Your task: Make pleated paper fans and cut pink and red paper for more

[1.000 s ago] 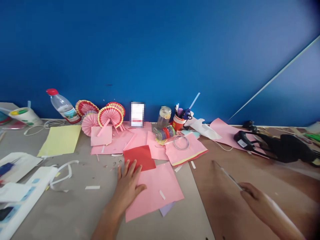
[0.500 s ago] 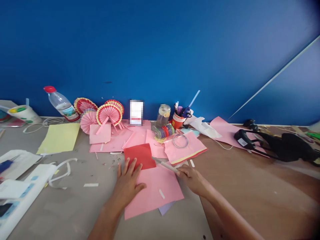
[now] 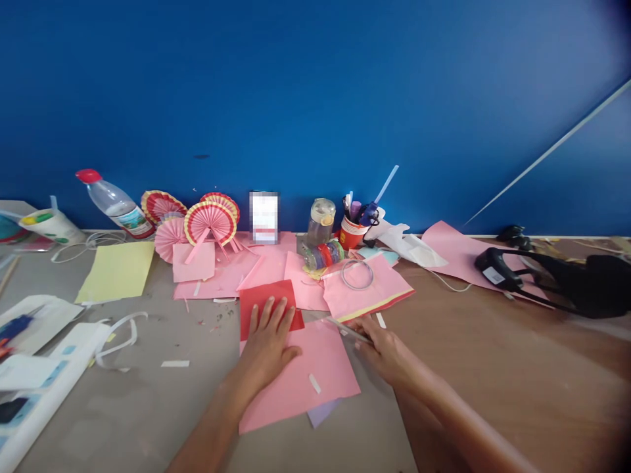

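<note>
My left hand [image 3: 269,341] lies flat, fingers spread, on the near pink paper sheet [image 3: 315,374], its fingertips reaching the red paper square [image 3: 266,297]. My right hand [image 3: 387,348] is closed on a thin light stick [image 3: 345,328], perhaps a pencil or knife, whose tip rests near the pink sheet's upper right edge. A small white strip [image 3: 314,383] lies on the pink sheet.
Along the blue wall stand paper fans [image 3: 210,223], a plastic bottle [image 3: 113,203], a red cup of pens and scissors [image 3: 355,230], tape rolls [image 3: 325,253] and more pink sheets [image 3: 367,289]. Yellow paper [image 3: 117,270] lies left, a black strapped device [image 3: 566,279] right, white bags [image 3: 39,355] near left.
My right hand swung in from the far right carrying the stick to the pink sheet's edge. My left hand slid slightly up and right onto the red square.
</note>
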`<control>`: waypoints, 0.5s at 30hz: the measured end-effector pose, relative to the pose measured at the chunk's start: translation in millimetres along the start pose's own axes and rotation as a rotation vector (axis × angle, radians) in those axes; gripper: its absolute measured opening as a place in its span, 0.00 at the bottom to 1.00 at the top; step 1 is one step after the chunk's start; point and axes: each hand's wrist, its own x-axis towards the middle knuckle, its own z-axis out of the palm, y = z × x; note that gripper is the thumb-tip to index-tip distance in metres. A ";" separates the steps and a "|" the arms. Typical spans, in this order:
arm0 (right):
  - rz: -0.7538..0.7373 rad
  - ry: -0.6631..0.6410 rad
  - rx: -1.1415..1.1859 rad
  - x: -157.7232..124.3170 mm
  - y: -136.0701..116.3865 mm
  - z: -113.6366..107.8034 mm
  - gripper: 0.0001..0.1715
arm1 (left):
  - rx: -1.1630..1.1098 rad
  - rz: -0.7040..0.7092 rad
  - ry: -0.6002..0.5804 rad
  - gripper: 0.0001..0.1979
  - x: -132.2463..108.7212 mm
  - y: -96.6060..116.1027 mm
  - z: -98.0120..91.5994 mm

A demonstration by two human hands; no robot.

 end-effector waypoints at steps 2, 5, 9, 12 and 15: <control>0.002 0.051 -0.023 3.7 2.6 0.0 0.14 | 0.011 -0.016 -0.006 0.35 2.8 -1.1 3.9; -0.035 0.117 -0.179 7.8 6.7 1.0 0.18 | 0.009 -0.010 -0.018 0.38 2.2 -4.2 7.2; -0.122 0.127 -0.359 7.2 8.7 1.3 0.19 | 0.008 0.029 -0.026 0.42 -0.4 -8.1 8.1; -0.168 0.156 -0.421 3.9 9.7 2.1 0.18 | 0.003 0.035 -0.026 0.44 -0.8 -9.5 9.4; -0.201 0.177 -0.463 2.0 10.9 3.8 0.17 | 0.001 0.032 -0.032 0.46 -0.6 -9.9 11.3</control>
